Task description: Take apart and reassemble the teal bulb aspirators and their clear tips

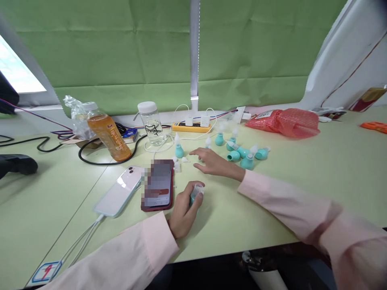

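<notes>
My left hand (185, 209) is wrapped round a teal nasal aspirator bulb (197, 190) with a clear, open-looking collar on top, just above the table. Further out, my right hand (211, 162) reaches to the left with its fingers apart and nothing visible in them. Small white tips (185, 160) lie on the table near its fingertips. A teal aspirator with a white pointed nozzle (179, 150) stands upright beyond them. Behind and to the right of my right hand is a group of several teal aspirators (247, 162), some upright and some on their sides.
A red-cased phone (157, 185) and a white phone on a cable (119, 193) lie left of my hands. Behind them are a tilted orange drink bottle (109, 135), a clear jar (151, 125) and a yellow power strip (191, 127). Red bubble wrap (284, 123) lies back right.
</notes>
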Action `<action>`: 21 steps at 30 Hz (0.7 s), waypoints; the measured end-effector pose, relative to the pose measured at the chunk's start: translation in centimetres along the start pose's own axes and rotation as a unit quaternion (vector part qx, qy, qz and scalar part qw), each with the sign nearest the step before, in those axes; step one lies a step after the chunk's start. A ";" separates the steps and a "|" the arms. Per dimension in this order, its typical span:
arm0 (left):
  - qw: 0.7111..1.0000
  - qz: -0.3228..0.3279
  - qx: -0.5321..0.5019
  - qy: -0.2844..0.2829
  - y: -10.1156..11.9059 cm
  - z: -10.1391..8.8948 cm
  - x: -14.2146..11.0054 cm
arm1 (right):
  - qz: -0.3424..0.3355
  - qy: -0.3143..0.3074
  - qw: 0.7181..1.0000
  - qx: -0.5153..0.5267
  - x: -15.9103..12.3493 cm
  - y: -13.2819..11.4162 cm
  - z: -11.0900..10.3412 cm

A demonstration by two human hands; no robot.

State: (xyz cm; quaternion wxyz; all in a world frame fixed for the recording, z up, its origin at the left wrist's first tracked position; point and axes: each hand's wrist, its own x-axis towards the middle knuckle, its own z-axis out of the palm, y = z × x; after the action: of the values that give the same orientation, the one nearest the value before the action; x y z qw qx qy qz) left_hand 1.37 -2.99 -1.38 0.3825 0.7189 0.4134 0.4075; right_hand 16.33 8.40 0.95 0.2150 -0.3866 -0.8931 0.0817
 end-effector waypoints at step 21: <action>0.994 -0.065 -0.022 0.086 -0.5 0.2 0.8 | 0.077 -0.224 0.868 0.436 -3.9 -0.6 -3.7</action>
State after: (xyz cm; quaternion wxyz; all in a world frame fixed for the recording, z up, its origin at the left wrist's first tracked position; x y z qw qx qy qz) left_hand 1.67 -2.12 -1.63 0.3871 0.6441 0.4814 0.4512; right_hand 19.96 5.07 3.16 0.1494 -0.2920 -0.7583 0.5634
